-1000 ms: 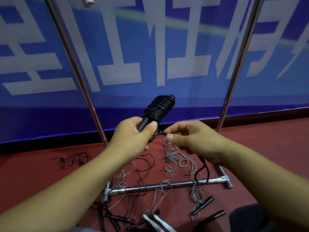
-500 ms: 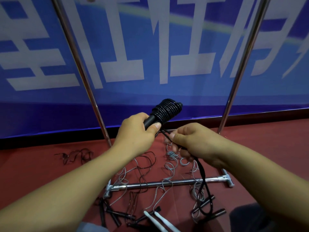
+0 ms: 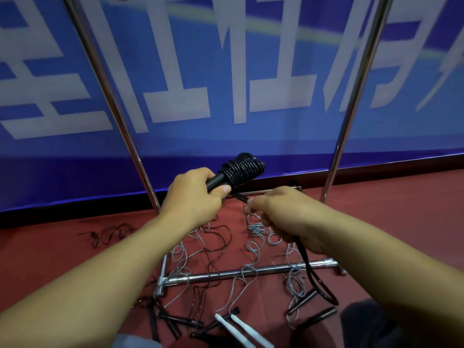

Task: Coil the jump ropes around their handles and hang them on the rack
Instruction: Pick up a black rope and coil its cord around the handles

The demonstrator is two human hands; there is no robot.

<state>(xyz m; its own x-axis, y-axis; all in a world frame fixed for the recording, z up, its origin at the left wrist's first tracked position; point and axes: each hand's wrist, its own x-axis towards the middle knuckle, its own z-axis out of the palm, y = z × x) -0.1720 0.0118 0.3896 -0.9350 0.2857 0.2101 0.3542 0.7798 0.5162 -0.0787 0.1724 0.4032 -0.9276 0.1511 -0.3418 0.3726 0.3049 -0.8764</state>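
My left hand [image 3: 193,197] grips the black handles of a jump rope [image 3: 242,170], whose black cord is coiled thickly round their upper end. My right hand [image 3: 283,212] holds the loose end of that cord just right of the handles; the remaining cord hangs below my wrist in a loop [image 3: 319,285]. The metal rack stands in front of me, with its left upright [image 3: 113,101], right upright [image 3: 356,96] and a low crossbar [image 3: 238,272] near the floor.
Several loose jump ropes lie tangled on the red floor around the crossbar: grey cords [image 3: 253,234], thin dark cords [image 3: 108,234], black handles [image 3: 311,315] and white handles [image 3: 241,330]. A blue banner [image 3: 226,71] with white characters hangs behind the rack.
My right hand has drawn the cord's loose end down and to the right, away from the handles. The hanging loop now reaches lower. My left hand has tilted the coiled handles flatter.
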